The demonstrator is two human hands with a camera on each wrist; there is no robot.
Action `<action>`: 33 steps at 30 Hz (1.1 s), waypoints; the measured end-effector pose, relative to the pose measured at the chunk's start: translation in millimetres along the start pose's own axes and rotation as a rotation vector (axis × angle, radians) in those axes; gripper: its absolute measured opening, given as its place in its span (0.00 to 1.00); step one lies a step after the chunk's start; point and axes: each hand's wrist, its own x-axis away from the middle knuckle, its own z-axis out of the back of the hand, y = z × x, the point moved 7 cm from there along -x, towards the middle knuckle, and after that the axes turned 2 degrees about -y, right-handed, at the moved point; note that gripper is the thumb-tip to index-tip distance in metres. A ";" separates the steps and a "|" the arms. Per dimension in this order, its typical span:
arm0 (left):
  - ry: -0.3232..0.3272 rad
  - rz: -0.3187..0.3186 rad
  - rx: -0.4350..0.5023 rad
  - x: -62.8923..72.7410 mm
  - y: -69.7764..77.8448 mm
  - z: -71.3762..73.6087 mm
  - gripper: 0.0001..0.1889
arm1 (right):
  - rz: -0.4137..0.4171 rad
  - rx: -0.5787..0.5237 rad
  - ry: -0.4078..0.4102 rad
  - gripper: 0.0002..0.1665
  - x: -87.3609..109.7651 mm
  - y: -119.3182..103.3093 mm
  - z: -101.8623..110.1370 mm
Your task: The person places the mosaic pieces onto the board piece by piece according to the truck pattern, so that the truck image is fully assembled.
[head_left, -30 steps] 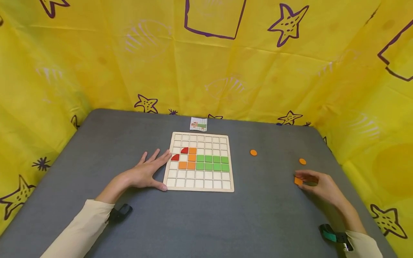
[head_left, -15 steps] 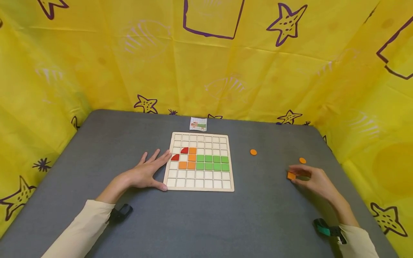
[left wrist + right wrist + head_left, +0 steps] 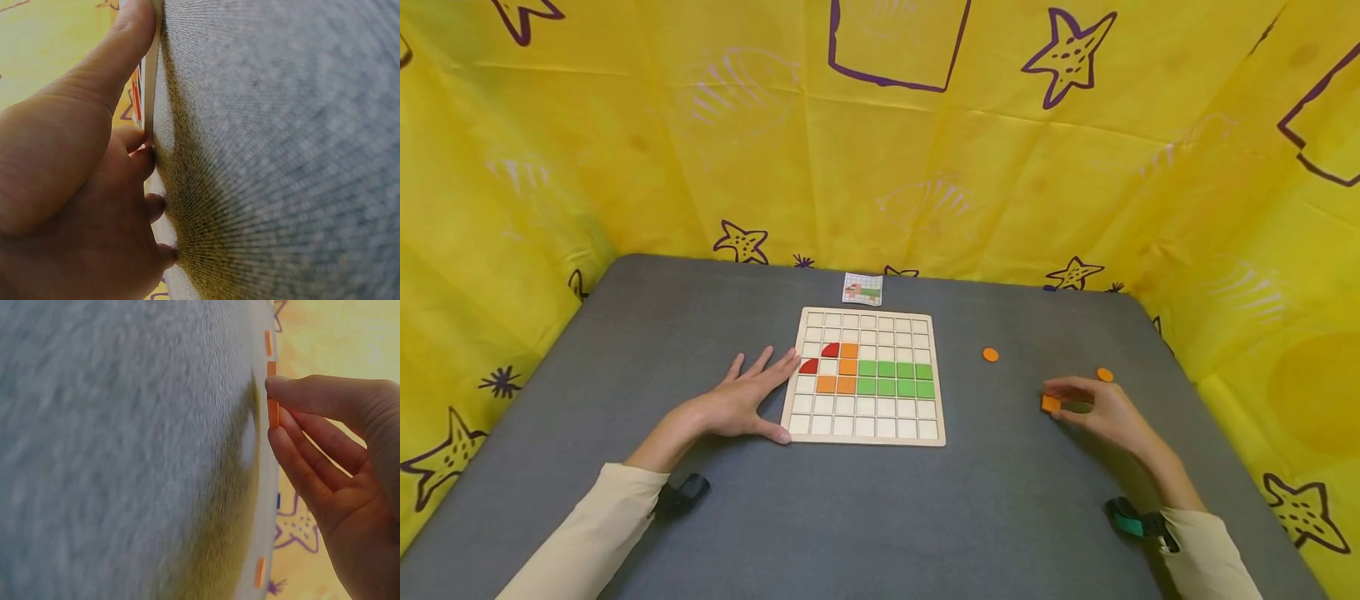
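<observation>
My right hand (image 3: 1097, 410) pinches an orange square tile (image 3: 1050, 403) between thumb and fingertips, over the table to the right of the board. In the right wrist view the tile (image 3: 273, 412) appears edge-on. Fingers spread, my left hand (image 3: 735, 402) rests at the left edge of a wooden grid board (image 3: 862, 437), thumb and fingertips touching its rim. Set in the board are red quarter-round tiles (image 3: 809, 367), orange square tiles (image 3: 847, 367) and a double row of green square tiles (image 3: 886, 379). The left wrist view shows the thumb against the board's edge (image 3: 150, 81).
One orange round tile (image 3: 991, 355) lies right of the board, another (image 3: 1105, 375) farther right beyond my right hand. A small picture card (image 3: 862, 289) sits behind the board on the grey table (image 3: 880, 517). Yellow patterned cloth (image 3: 880, 167) hangs around the back and sides.
My right hand has moved left and slightly away from me across the table, carrying the orange square tile toward the board. The left hand and the board have stayed put.
</observation>
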 end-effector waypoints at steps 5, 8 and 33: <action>-0.001 0.011 -0.007 1.9 -1.7 0.5 0.63 | 0.011 -0.017 -0.034 0.22 -12.4 -8.5 -9.1; 0.000 0.008 -0.003 2.2 -1.9 0.9 0.62 | 0.031 0.001 -0.048 0.23 -20.0 -13.0 -13.5; -0.008 0.023 -0.001 -0.4 -0.4 -0.1 0.63 | 0.092 -0.045 -0.115 0.24 -61.5 -45.5 -39.0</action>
